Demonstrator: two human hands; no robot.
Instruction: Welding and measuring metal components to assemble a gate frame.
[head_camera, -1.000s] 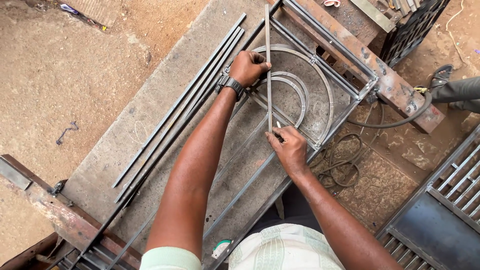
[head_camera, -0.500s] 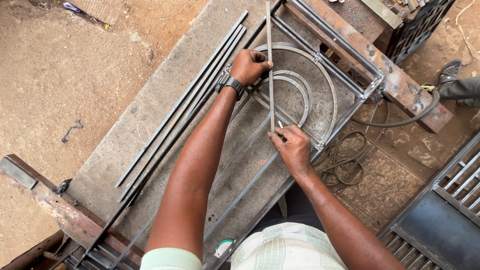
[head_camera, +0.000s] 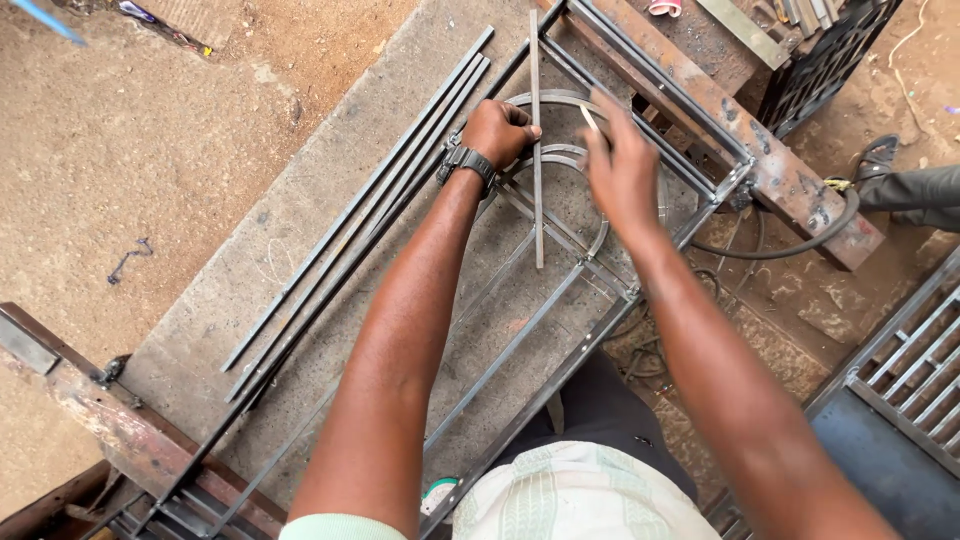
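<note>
Now the left hand (head_camera: 500, 130) grips the flat bar (head_camera: 536, 150); right hand (head_camera: 620, 165) hovers beside, loosely open.

A frame (head_camera: 640, 290) lies on the slab (head_camera: 300, 230), with curved strips (head_camera: 560, 100) inside its far end. A straight bar (head_camera: 536, 150) lies across those curves, the left hand (head_camera: 500, 130) at its left side, the right hand (head_camera: 620, 165) just to its right. Loose rods (head_camera: 370, 200) lie on the slab left of the frame (side by side). A rusty beam (head_camera: 740, 140) sits beyond the frame, a cable (head_camera: 790, 245) to its right.
</note>
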